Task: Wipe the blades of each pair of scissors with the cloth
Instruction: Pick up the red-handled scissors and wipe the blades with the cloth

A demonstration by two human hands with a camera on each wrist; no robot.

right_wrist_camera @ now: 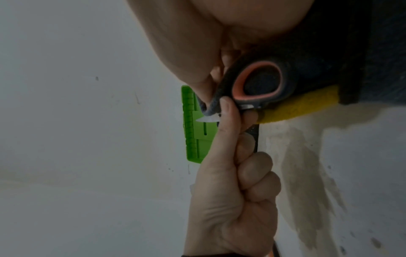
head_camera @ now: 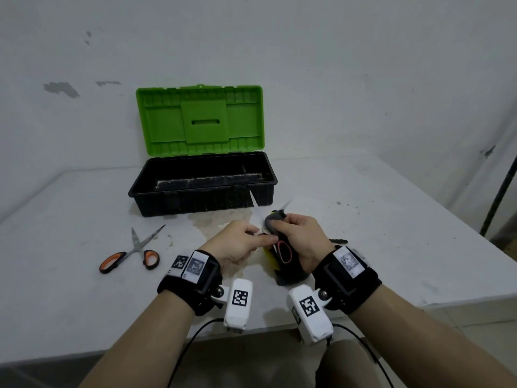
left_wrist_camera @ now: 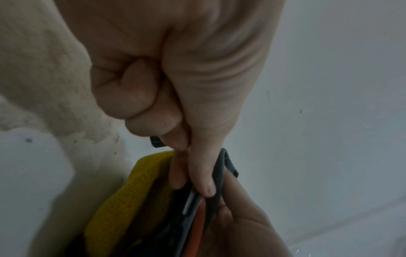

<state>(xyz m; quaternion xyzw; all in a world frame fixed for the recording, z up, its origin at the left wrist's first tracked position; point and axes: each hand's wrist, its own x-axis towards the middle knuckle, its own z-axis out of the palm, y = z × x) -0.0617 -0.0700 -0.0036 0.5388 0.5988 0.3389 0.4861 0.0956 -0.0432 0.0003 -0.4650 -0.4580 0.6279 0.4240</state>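
L hand (head_camera: 242, 240) is gripping open scissors (head_camera: 283, 250) near the pivot, above counter (head_camera: 391, 219); R hand (head_camera: 300, 238) fingers are pinching cloth (head_camera: 272, 221) round one blade. Wiping pair 1 looks underway. Next: slide cloth to the tip w/ care, then 2nd scissors (head_camera: 131, 252), lying left.

You can read no words, numbers or brand names anywhere here. The only signs are black-and-white square code patterns. One sits on the white box camera (head_camera: 237, 303) hanging under your left wrist, and one on the white box camera (head_camera: 310, 313) under your right wrist. Two more square patterns sit on the black strap band (head_camera: 190, 271) around your left wrist; one of them looks washed out. A blurry one sits on the black strap band (head_camera: 348, 263) around your right wrist. These are patterns, not letters.
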